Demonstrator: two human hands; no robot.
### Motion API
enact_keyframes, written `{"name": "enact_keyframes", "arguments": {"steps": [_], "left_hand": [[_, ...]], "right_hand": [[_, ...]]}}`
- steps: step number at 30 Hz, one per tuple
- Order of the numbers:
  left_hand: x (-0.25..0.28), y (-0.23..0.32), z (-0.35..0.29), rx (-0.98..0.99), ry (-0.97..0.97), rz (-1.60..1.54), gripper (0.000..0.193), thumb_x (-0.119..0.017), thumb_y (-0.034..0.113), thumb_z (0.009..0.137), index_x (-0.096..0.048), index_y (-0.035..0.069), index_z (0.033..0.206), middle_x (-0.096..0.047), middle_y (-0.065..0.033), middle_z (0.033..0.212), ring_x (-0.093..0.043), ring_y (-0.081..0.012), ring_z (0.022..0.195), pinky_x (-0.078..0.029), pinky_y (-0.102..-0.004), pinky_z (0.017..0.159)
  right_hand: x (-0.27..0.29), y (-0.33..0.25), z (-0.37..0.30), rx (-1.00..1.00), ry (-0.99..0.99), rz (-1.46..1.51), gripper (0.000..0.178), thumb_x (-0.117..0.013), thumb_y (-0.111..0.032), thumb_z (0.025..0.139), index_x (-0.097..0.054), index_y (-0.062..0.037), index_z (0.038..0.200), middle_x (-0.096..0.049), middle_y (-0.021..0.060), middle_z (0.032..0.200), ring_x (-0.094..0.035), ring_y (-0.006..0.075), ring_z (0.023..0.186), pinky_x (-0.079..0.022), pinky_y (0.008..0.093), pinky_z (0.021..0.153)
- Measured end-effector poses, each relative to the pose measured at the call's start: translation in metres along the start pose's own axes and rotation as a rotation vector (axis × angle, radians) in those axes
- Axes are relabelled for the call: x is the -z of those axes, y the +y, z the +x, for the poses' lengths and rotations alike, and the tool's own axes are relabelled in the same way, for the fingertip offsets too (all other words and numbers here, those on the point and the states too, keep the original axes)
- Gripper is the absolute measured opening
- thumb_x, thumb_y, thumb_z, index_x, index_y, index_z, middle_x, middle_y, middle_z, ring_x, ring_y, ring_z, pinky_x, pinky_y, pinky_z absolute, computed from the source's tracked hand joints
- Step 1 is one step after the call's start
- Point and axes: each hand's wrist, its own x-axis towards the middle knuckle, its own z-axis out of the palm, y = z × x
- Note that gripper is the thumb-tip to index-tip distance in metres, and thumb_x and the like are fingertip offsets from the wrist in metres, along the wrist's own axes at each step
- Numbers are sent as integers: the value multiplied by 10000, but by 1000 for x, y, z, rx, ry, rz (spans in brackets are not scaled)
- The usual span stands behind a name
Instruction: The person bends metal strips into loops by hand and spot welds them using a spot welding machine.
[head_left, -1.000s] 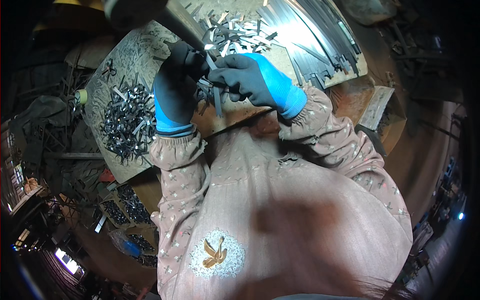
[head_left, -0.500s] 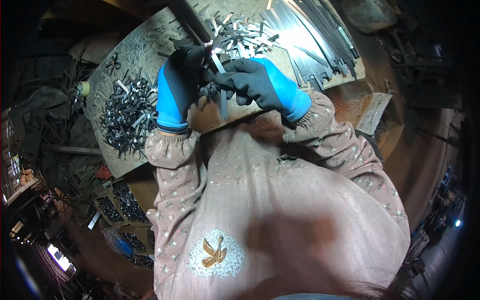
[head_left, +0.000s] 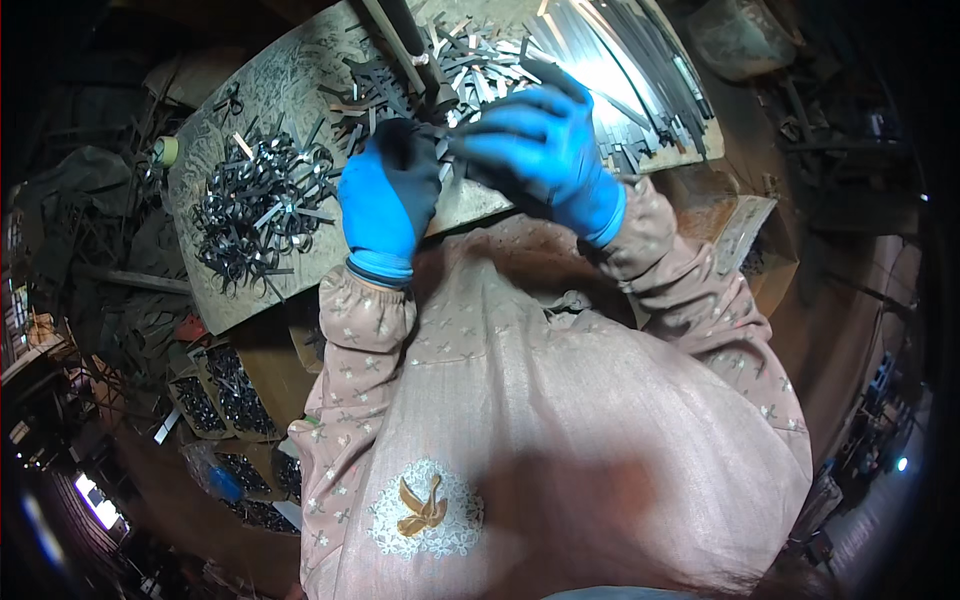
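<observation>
Both of my hands wear blue gloves with black-coated palms and fingers. My left hand [head_left: 390, 195] is closed at the near side of the table, fingertips bent together just below the end of a dark metal bar [head_left: 402, 45]. Whatever those fingertips hold is hidden. To its right, my right hand [head_left: 550, 150] is tilted up and partly blurred, its fingers stretched out and apart, with their tips close to the left hand. Behind both hands lies a pile of short dark metal strips [head_left: 375, 95]. Long flat metal strips [head_left: 640, 75] lie bundled at the far right.
Curled, bent dark strips [head_left: 260, 215] are heaped on the left of the worn table [head_left: 210, 290]. Below them on the left stand boxes of small dark pieces [head_left: 240, 395]. A tape roll [head_left: 165, 151] is at the table's left edge. An open carton [head_left: 745, 235] stands on the right.
The grey strip between my hands no longer shows there. My right hand has lifted and spread its fingers, while my left hand has drawn slightly right and nearer to me.
</observation>
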Motion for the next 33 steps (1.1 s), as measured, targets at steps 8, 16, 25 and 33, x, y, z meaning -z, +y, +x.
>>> {"name": "enact_keyframes", "arguments": {"steps": [8, 16, 25, 33], "left_hand": [[-2, 17, -26, -63, -221, -242, 119, -636, 111, 917, -657, 36, 1008, -668, -116, 772, -634, -234, 646, -488, -343, 586], [18, 13, -25, 172, -290, -344, 242, -548, 197, 984, -632, -17, 1062, -610, -38, 766, -537, -84, 564, -422, -245, 511], [16, 40, -26, 132, -125, -430, 139, -580, 83, 959, -665, -15, 1008, -692, -96, 812, -636, -156, 672, -494, -305, 589], [9, 10, -19, -64, 95, -131, 140, -668, 41, 839, -682, 5, 973, -706, -176, 871, -687, -355, 791, -530, -379, 688]], "right_hand": [[0, 43, -16, -157, -374, 526, 238, -656, -142, 886, -695, 5, 1069, -694, 93, 914, -672, 228, 865, -530, 306, 790], [10, 1, -29, -902, -50, 562, 410, -669, -161, 828, -665, -136, 1237, -651, 134, 1131, -641, 295, 920, -532, 358, 793], [-2, -9, -48, -629, -394, 781, 564, -669, -101, 792, -589, -166, 1346, -645, 83, 1056, -619, 237, 904, -489, 297, 874], [-11, -26, -36, -581, -515, 931, 496, -516, -76, 885, -527, -81, 1380, -615, 182, 1159, -646, 289, 997, -515, 353, 864]]}}
